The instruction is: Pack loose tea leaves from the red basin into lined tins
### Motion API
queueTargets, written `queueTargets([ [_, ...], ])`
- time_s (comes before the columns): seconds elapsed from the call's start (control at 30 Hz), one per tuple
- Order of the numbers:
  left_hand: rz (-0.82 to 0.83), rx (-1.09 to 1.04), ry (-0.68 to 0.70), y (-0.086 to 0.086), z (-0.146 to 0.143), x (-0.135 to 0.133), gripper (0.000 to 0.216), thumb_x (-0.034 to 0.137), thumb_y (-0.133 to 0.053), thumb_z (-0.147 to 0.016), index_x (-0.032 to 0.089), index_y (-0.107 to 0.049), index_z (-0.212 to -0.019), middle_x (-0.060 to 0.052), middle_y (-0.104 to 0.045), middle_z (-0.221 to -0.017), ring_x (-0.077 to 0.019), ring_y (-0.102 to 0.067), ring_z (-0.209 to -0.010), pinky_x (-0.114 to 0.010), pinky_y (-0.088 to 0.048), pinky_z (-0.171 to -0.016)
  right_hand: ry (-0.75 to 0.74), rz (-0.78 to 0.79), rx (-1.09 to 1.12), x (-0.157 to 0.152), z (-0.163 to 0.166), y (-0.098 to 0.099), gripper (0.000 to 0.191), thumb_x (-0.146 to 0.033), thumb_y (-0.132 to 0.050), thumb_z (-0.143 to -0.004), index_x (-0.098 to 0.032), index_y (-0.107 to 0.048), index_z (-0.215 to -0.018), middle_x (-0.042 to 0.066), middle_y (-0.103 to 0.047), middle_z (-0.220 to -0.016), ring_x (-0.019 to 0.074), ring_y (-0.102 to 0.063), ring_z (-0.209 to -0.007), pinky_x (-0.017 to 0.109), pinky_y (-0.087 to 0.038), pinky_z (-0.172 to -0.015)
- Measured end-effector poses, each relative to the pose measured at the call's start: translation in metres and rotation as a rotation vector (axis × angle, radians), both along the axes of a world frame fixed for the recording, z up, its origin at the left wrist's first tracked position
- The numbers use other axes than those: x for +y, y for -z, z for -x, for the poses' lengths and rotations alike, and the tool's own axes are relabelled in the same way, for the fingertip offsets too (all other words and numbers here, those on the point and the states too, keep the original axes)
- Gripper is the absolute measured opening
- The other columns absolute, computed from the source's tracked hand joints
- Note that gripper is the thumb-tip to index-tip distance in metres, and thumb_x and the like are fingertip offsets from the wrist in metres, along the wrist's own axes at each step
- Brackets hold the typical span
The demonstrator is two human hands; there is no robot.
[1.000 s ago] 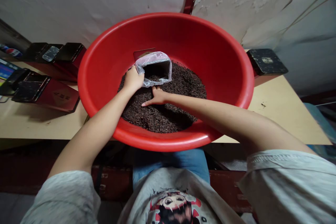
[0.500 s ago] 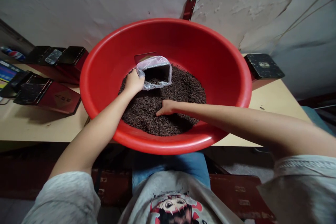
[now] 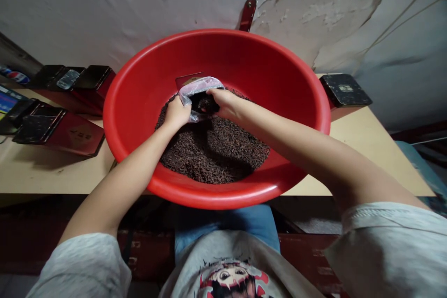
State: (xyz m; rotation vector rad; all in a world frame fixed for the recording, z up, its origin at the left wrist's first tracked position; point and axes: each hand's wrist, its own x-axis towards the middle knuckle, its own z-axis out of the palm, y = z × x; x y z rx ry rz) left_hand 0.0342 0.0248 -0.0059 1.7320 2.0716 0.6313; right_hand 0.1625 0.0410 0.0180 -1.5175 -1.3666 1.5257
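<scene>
A peeling wall (image 3: pixel 139 9) rises behind a pale table (image 3: pixel 366 149). At the far left lie red boxes (image 3: pixel 66 125) with black lids. A red basin (image 3: pixel 279 70) fills the middle, its bottom covered with dark leaves (image 3: pixel 216 153). Inside it, the left hand (image 3: pixel 177 114) is clenched on the near edge of a clear bag (image 3: pixel 199 86), which lies on the leaves toward the basin's back left. The right hand (image 3: pixel 225 102) is just beside it, fingers curled into the bag's mouth; whether they grip leaves cannot be told. A black-topped box (image 3: pixel 344 89) sits by the right rim.
</scene>
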Motion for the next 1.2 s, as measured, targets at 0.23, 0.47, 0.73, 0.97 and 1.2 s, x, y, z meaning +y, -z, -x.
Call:
queueTargets([
  [0.23,0.027,-0.017,-0.018,-0.007,0.001,0.001,0.028,0.02,-0.041,-0.079,0.016,-0.063,-0.096,-0.012,-0.07,-0.097,-0.0221,-0.067,-0.081,-0.029,-0.05,-0.073,0.071,-0.056,0.068,-0.004,0.01,-0.007,0.025,-0.03,-0.037,-0.087,-0.014,-0.054,-0.093,0.005,-0.057,-0.087,0.0137,-0.054,-0.08,0.025,-0.044,-0.071],
  [0.47,-0.013,-0.02,-0.024,-0.005,0.002,0.001,0.028,0.02,-0.039,-0.081,0.016,-0.063,-0.097,-0.011,-0.07,-0.093,-0.0216,-0.063,-0.097,-0.027,-0.047,-0.082,-0.382,-0.304,-0.53,-0.046,-0.02,0.01,0.029,-0.036,-0.052,-0.078,-0.009,-0.062,-0.085,0.012,-0.062,-0.092,0.0213,-0.058,-0.088,0.034,-0.045,-0.084],
  [0.73,0.005,0.009,-0.019,-0.004,0.001,-0.001,0.025,0.021,-0.04,-0.081,0.015,-0.062,-0.091,-0.011,-0.071,-0.089,-0.0213,-0.065,-0.09,-0.026,-0.048,-0.078,-0.699,-0.211,-0.789,-0.047,0.02,0.071,0.136,-0.064,-0.075,-0.047,-0.009,-0.001,-0.147,0.023,0.003,-0.152,0.0416,0.002,-0.14,0.054,-0.017,-0.112],
  [0.97,0.005,0.005,-0.013,-0.006,0.002,-0.001,0.026,0.019,-0.039,-0.08,0.015,-0.063,-0.09,-0.01,-0.071,-0.083,-0.0197,-0.066,-0.083,-0.025,-0.048,-0.076,-0.933,-0.18,-0.85,-0.057,0.001,0.052,0.097,-0.046,-0.076,-0.059,-0.002,-0.037,-0.136,0.024,-0.045,-0.134,0.0362,-0.047,-0.122,0.04,-0.041,-0.1],
  [1.2,0.011,-0.005,-0.013,-0.006,0.004,0.0,0.025,0.02,-0.039,-0.081,0.016,-0.062,-0.089,-0.01,-0.071,-0.085,-0.0205,-0.067,-0.082,-0.026,-0.049,-0.074,-0.836,-0.066,-0.804,-0.069,-0.014,0.046,0.059,-0.032,-0.072,-0.061,-0.005,-0.06,-0.112,0.02,-0.063,-0.114,0.0354,-0.06,-0.104,0.039,-0.048,-0.085],
])
